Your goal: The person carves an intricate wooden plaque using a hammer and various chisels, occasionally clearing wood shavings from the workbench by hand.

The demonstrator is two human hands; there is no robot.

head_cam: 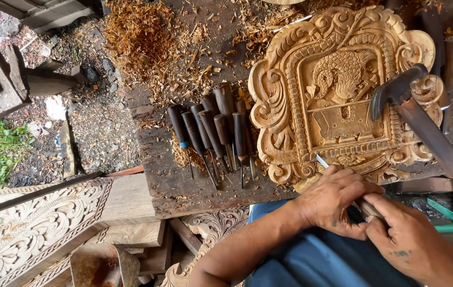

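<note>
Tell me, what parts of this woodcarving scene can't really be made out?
All in the head view:
- The chisel handle: mostly hidden inside the left hand and right hand; only its thin blade tip shows.
- The carved panel: its lower edge is covered by the hands, part of its right side by a clamp.
- The row of chisels: their tips are too small to tell apart.
- Tools at the right edge: cut off and dark.

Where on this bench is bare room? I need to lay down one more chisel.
Bare bench lies along the near edge, below the row of chisels. Another thinly littered strip sits above them, beside the shavings. It is crowded around the carved panel, the clamp and both hands.
</note>
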